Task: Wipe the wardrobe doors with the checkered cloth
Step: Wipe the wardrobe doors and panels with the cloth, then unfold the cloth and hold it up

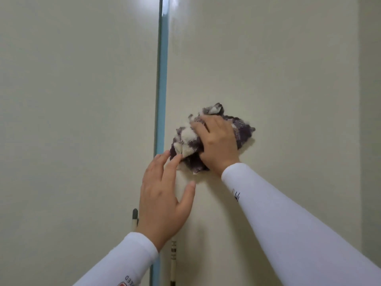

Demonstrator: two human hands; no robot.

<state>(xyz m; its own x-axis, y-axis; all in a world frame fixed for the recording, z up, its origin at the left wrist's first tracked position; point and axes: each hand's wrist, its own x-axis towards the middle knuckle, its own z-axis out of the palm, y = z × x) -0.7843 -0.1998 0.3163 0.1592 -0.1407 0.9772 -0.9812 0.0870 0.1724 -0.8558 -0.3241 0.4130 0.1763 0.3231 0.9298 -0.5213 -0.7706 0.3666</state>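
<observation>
The checkered cloth (pixel 189 141), purple and white, is bunched up against the right wardrobe door (pixel 278 79). My right hand (pixel 218 143) presses the cloth onto the cream door panel, fingers curled over the bundle. My left hand (pixel 165 195) lies flat on the same door just below and left of the cloth, fingers straight, fingertips touching the cloth's lower left edge. The left wardrobe door (pixel 72 120) fills the left half of the view. Both arms wear white sleeves.
A blue vertical strip (pixel 161 79) runs between the two doors. Two slim vertical door handles (pixel 135 218) show partly behind my left wrist near the bottom. A wall edge (pixel 369 141) bounds the right door at far right.
</observation>
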